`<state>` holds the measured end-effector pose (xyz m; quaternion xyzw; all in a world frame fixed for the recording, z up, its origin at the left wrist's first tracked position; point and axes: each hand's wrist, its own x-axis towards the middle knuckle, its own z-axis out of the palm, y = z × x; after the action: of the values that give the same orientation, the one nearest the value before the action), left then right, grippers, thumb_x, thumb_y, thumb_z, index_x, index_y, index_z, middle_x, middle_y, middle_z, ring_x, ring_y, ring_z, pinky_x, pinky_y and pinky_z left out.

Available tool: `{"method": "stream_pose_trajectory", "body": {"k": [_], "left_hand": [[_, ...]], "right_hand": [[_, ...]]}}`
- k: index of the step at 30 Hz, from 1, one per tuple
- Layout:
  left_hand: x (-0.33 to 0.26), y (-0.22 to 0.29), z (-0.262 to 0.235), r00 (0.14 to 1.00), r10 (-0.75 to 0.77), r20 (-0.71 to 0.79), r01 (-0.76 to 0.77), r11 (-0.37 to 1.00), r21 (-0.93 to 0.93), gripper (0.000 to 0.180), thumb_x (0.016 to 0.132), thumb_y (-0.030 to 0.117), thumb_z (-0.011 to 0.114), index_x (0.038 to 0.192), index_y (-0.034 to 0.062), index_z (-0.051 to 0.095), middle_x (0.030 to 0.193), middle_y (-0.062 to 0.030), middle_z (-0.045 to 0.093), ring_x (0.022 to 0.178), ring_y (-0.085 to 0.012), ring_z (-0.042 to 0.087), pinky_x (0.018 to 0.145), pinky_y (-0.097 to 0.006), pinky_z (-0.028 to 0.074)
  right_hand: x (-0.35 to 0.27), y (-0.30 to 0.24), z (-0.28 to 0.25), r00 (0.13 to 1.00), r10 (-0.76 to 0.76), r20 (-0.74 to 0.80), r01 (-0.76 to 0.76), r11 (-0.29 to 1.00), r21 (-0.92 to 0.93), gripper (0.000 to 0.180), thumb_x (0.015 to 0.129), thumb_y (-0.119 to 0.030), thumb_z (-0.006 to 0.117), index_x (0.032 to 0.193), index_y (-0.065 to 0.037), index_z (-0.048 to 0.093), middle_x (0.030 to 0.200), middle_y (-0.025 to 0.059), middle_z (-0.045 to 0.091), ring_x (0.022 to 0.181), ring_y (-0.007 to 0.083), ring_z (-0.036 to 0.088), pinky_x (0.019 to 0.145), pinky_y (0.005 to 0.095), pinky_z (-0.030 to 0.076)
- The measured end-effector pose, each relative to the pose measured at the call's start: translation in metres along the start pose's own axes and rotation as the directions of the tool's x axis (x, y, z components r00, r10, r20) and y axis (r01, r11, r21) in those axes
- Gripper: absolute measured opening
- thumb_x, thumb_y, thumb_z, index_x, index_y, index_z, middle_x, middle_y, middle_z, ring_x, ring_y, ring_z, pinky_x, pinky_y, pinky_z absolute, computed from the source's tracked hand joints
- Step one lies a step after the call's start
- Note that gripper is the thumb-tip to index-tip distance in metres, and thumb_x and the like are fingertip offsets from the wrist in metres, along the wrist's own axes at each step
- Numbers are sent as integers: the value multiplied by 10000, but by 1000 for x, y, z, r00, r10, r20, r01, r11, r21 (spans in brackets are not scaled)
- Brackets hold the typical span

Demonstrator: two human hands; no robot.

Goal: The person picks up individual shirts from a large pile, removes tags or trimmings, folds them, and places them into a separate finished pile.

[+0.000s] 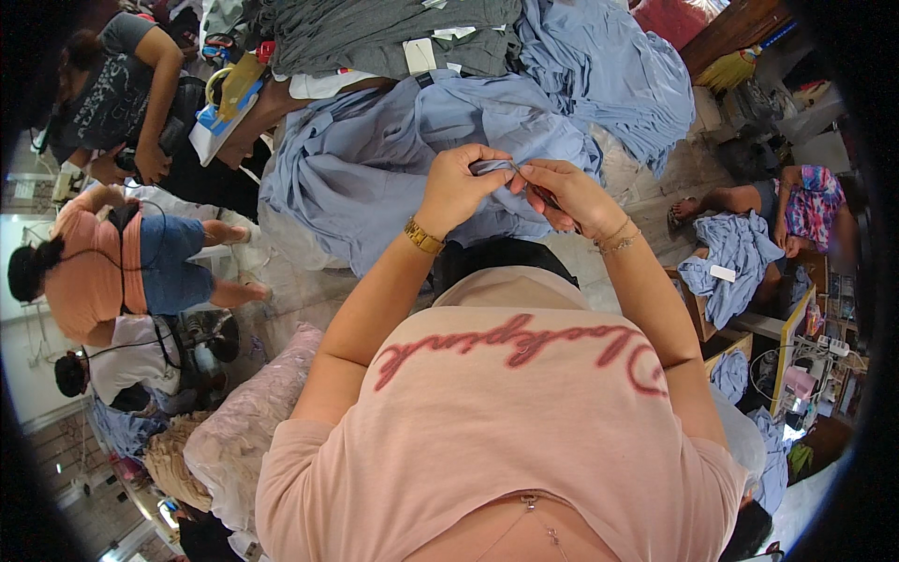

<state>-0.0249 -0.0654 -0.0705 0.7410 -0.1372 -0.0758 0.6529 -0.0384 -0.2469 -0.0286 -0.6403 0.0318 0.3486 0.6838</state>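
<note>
**Inspection: both hands working a fold of blue-grey cloth**

The left hand [459,187], with a gold-coloured wristband, has its grip clenched on a small fold of soft blue-grey woven garment cloth [493,167], pinched between thumb and fingers at chest height. The right hand [567,195], with thin bracelets at the wrist, meets it from the other side; its grip is closed around a slim dark tool [546,195], and its fingertips touch the same fold. What kind of tool this is cannot be told.

The held fold lies just above a large heap of light blue garments [375,159] piled in front of the person. Whether the fold belongs to that heap cannot be told. A stack of dark grey garments [375,33] lies beyond it.

Judgement on handling: the cloth appears light, limp and non-slippery, so it should sag wherever unsupported. Holding is best close to the worked edge, pinched taut between both hands.

Other persons sit at the left and right margins, well apart from these hands.
</note>
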Motion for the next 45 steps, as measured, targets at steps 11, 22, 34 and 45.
{"method": "stream_pose_trajectory", "body": {"k": [11,22,34,45], "left_hand": [[0,-1,2,1000,11,-17,-11,1000,-14,219,737,93,648,917,-30,622,790,-39,625,696,-65,541,640,-190,429],[1,-8,4,1000,5,-28,-6,999,-32,201,743,89,649,909,-22,624,748,2,595,646,-39,497,584,-175,400],[2,-7,4,999,-22,-44,21,999,-25,199,732,78,652,904,-20,628,762,-13,613,677,-50,522,618,-184,418],[4,-1,4,989,114,-97,-98,983,158,204,676,96,658,855,2,640,805,-85,657,630,-97,588,557,-216,450]], "right_hand": [[-1,-1,0,1000,21,-1,-21,1000,9,292,912,-263,419,856,-10,554,542,-1,444,292,35,303,271,178,242],[0,-1,-1,1000,17,-10,-17,1000,-17,286,909,-257,425,850,-9,555,534,1,438,293,37,302,269,181,240],[1,-3,-1,1000,11,-12,-11,999,-45,281,907,-245,416,847,-8,554,532,-1,436,292,40,303,268,186,242],[3,-2,-2,1000,10,-19,-10,1000,-8,278,905,-244,427,845,-5,557,535,-3,437,292,39,306,271,185,245]]}}
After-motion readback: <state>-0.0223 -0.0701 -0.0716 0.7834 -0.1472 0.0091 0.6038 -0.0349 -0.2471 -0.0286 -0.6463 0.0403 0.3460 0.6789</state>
